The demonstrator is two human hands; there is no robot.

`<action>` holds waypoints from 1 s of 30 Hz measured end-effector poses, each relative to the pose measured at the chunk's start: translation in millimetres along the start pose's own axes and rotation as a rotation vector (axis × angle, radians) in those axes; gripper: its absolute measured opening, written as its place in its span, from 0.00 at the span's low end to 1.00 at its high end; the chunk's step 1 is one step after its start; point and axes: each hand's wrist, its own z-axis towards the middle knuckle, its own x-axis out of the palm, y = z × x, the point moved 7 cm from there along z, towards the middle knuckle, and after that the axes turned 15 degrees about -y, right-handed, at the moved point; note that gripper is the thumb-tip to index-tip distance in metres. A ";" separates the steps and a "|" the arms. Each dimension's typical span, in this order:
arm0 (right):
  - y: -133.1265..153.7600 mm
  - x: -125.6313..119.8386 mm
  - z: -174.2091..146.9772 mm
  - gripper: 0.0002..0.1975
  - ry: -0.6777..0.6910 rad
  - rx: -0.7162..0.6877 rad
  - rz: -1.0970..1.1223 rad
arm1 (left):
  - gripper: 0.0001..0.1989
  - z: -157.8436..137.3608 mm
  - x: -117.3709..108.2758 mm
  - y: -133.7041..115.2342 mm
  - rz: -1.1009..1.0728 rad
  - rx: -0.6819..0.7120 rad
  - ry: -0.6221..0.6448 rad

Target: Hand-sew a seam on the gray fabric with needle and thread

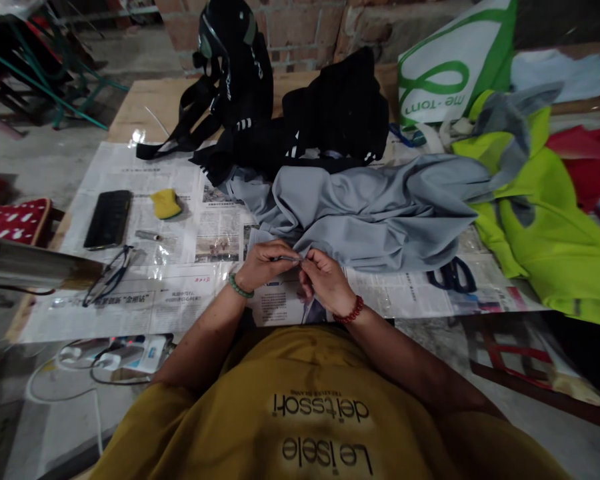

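Observation:
My left hand [273, 265], with a green bead bracelet on its wrist, is closed in a pinch. A thin dark sliver shows between its fingers, too small to name. Its fingertips meet those of my right hand [325, 279], which wears a red bead bracelet and is also pinched closed. Both sets of fingertips are at the near edge of a grey cloth garment [370, 207] that lies bunched across the table. They appear to grip a small bit of that edge, though the fingers hide most of it. Beneath my hands is printed newspaper [273, 303].
On the left lie a phone [108, 219], a yellow sponge [165, 203], a small metallic tube [147, 235] and glasses [111, 273] by a lamp [40, 263]. Dark-handled scissors [453, 275] lie right, near a lime garment [555, 220]. Behind are black bags [340, 110] and a green-white bag [455, 67].

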 end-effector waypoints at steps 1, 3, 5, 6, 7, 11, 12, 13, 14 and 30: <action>0.6 -1.2 1.2 0.12 -0.011 -0.007 -0.001 | 0.05 -0.9 1.9 0.8 0.002 0.002 0.014; 2.9 -2.5 3.1 0.12 -0.021 -0.030 0.001 | 0.05 -1.8 3.9 1.5 0.001 0.015 0.015; 6.4 -2.2 3.5 0.12 -0.010 -0.061 0.010 | 0.05 -1.7 3.8 0.7 0.003 0.041 -0.009; 8.3 -1.9 3.0 0.13 -0.001 -0.075 0.014 | 0.05 -1.2 2.8 -0.1 0.009 0.055 -0.027; 10.0 -2.0 2.0 0.14 0.010 -0.084 0.012 | 0.04 -0.6 1.2 -0.9 0.019 0.068 -0.049; 15.3 -9.0 -5.3 0.14 0.057 -0.076 -0.090 | 0.04 2.0 -6.9 -3.7 0.075 0.096 -0.130; 17.8 -12.4 -7.2 0.13 0.076 -0.085 -0.139 | 0.04 2.3 -8.0 -3.9 0.085 0.100 -0.139; 22.0 -17.2 -8.3 0.13 0.082 -0.113 -0.190 | 0.04 2.4 -8.6 -4.0 0.091 0.103 -0.142; 28.4 -24.0 -8.0 0.13 0.060 -0.166 -0.240 | 0.04 2.3 -8.8 -3.9 0.093 0.105 -0.143; 52.6 -19.1 27.0 0.06 0.002 -0.410 -0.317 | 0.04 2.2 -3.6 -3.6 0.063 0.078 -0.103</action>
